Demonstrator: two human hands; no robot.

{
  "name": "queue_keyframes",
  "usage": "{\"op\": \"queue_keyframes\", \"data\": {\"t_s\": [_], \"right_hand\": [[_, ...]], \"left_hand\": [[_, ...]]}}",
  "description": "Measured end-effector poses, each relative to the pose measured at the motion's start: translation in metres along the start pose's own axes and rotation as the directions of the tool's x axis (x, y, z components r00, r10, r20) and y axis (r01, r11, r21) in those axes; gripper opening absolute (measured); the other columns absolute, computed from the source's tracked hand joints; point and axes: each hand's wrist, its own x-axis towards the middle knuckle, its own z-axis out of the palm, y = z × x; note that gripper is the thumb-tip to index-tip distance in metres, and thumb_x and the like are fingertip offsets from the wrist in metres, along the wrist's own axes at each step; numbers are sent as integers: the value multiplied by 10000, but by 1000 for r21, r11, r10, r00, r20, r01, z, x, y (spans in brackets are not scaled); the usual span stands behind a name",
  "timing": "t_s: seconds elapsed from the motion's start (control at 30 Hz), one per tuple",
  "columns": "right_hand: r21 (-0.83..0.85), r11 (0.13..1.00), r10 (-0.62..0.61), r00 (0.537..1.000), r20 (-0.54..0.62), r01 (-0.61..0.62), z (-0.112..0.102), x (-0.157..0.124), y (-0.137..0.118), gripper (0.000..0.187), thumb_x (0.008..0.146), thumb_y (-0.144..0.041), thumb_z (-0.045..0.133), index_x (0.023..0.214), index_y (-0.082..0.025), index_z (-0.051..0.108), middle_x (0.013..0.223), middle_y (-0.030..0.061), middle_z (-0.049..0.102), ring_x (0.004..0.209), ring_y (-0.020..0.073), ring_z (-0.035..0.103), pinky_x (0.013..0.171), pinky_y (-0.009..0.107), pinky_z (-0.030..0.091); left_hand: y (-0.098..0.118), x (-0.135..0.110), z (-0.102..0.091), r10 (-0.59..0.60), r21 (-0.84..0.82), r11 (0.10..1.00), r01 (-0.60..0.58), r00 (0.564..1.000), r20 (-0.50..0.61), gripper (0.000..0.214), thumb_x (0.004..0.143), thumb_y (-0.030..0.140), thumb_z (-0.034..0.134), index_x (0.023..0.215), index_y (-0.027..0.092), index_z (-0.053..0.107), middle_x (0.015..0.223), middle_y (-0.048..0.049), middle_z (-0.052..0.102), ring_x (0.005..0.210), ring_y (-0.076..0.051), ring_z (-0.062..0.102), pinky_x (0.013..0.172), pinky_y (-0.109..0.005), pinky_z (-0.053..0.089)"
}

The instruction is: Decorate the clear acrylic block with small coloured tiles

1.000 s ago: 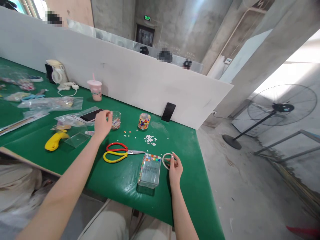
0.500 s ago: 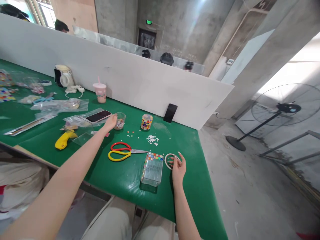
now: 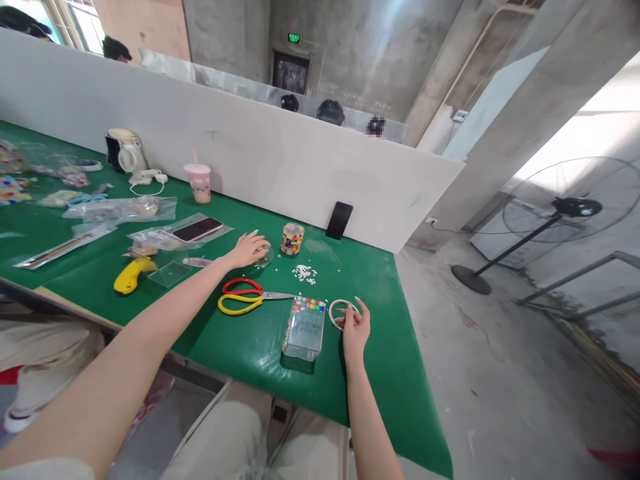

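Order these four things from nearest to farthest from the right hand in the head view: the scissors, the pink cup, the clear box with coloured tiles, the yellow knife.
From the right hand:
1. Clear box with coloured tiles, just to its left.
2. Scissors, further left, mid-table.
3. Yellow knife, far left, near the table's front edge.
4. Pink cup, far left, by the white partition.

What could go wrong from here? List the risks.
1. The left hand covers a small clear cup of beads; a nudge might tip it and add to the loose bits on the table.
2. The scissors lie just below that wrist, so a pull-back could snag them.
3. The right hand holds the tape ring near the table's edge; it could drop off.
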Motion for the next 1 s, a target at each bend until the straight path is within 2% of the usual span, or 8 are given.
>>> {"op": "queue_keyframes", "data": {"t_s": [0.13, 0.27, 0.33, 0.43, 0.5, 0.6, 0.8, 1.0], "right_hand": [[-3, 1000, 4, 1000, 1, -4, 0, 1, 0, 689, 757, -593, 642, 1264, -140, 529, 718, 25, 701, 468, 127, 610, 491, 265, 527], [-7, 1000, 3, 1000, 5, -3, 0, 2, 0, 663, 766, -577, 644, 1258, -145, 539, 701, 16, 696, 463, 125, 609, 488, 264, 532], [-8, 1000, 4, 1000, 5, -4, 1, 2, -1, 655, 766, -570, 648, 1256, -148, 545, 700, 15, 696, 462, 122, 606, 486, 259, 531], [-11, 1000, 9, 1000, 2, -9, 1, 2, 0, 652, 760, -563, 656, 1254, -150, 553, 693, 9, 688, 457, 116, 598, 481, 255, 533], [-13, 1000, 13, 1000, 1, -13, 1, 2, 1, 653, 756, -559, 660, 1251, -145, 556, 687, 7, 681, 454, 113, 591, 484, 258, 536], [-15, 1000, 15, 1000, 2, -15, 2, 1, 3, 650, 764, -557, 653, 1258, -146, 550, 684, 6, 677, 451, 111, 589, 490, 260, 540], [-12, 1000, 12, 1000, 11, -12, 1, 7, 11, 664, 733, -581, 676, 1228, -154, 562, 678, 6, 683, 448, 119, 600, 479, 262, 538], [-5, 1000, 17, 1000, 13, -17, -1, 9, 17, 667, 729, -581, 676, 1227, -154, 557, 681, 8, 687, 448, 121, 599, 475, 264, 540]], "left_hand": [[-3, 4, -1, 30, -8, 1000, -30, 996, 82, 371, 922, 353, 600, 1243, 168, 573, 1325, -108, 556, 1192, -277, 550, 993, -528, 462], [-10, 4, -4, 37, -31, 999, -35, 996, 85, 340, 925, 344, 598, 1217, 172, 587, 1297, -104, 574, 1154, -259, 573, 969, -499, 486], [-12, 2, -2, 24, -45, 999, -22, 999, 41, 315, 929, 341, 593, 1194, 171, 599, 1271, -101, 589, 1129, -247, 586, 955, -481, 499], [-10, -3, 4, -46, -59, 997, 41, 996, -81, 316, 932, 339, 589, 1201, 174, 594, 1274, -102, 587, 1120, -243, 590, 946, -473, 507], [-10, -6, 4, -111, -68, 993, 101, 979, -168, 313, 938, 339, 579, 1206, 178, 591, 1272, -101, 588, 1104, -237, 598, 935, -463, 515], [-17, -8, -6, -176, -73, 984, 163, 952, -252, 289, 944, 342, 569, 1176, 174, 604, 1231, -95, 610, 1069, -225, 613, 916, -446, 526], [-38, -11, -29, -208, 10, 975, 222, 926, -314, 296, 929, 362, 590, 1147, 164, 618, 1230, -95, 613, 1112, -240, 595, 952, -474, 498], [-35, -16, -30, -216, 100, 961, 258, 925, -314, 331, 911, 384, 610, 1150, 155, 618, 1265, -100, 594, 1197, -275, 544, 1011, -533, 436]]}}
